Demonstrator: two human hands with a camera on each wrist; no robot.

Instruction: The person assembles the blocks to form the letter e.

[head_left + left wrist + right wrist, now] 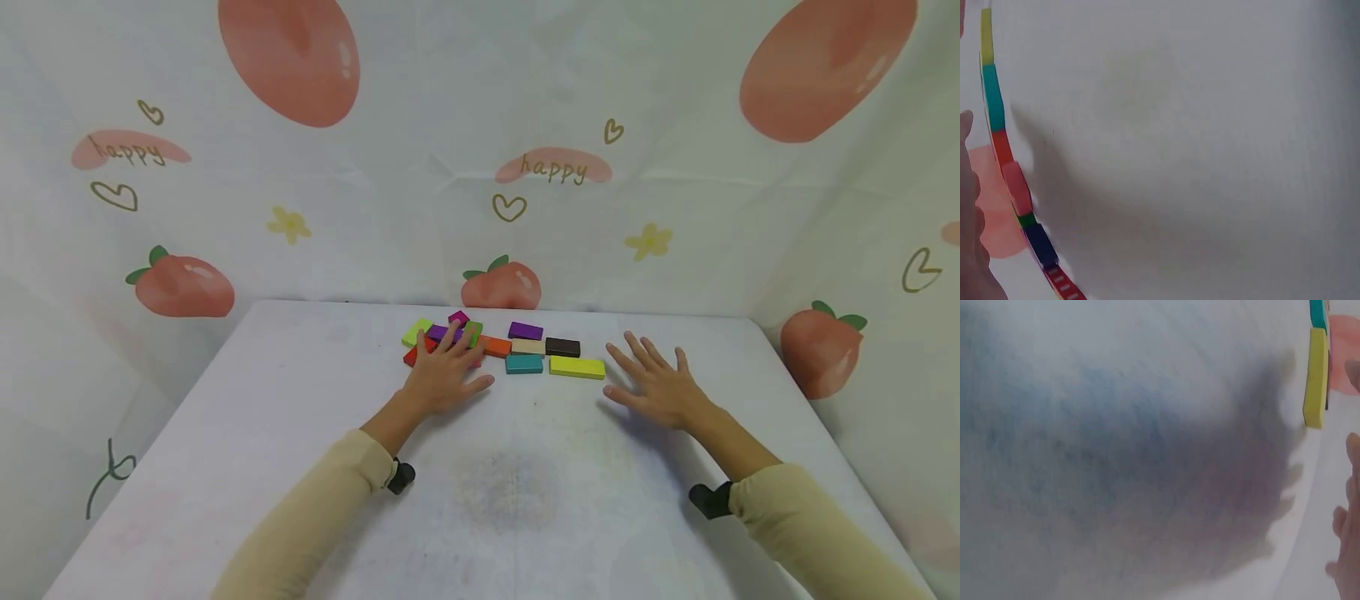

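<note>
Coloured bar-shaped blocks lie in a loose cluster near the table's far edge. My left hand point(438, 379), fingers spread, is over the cluster's left part and hides some of it; a red block point(411, 357), a lime block point(417, 332) and a green block point(474, 333) show around the fingers. From the left wrist, a pink block point(1017, 187) and a dark blue block point(1041, 245) appear beside the teal block point(994, 97). My right hand point(660, 390), also spread and holding nothing, hovers just right of the long yellow block point(577, 367), casting a shadow on the table.
Between the hands lie an orange block point(496, 347), a beige block point(528, 347), a dark brown block point(562, 347) and a purple block point(526, 331). Behind the white table point(517, 467) hangs a printed cloth point(420, 167), close to the blocks. Dark wrist devices sit at both sleeves.
</note>
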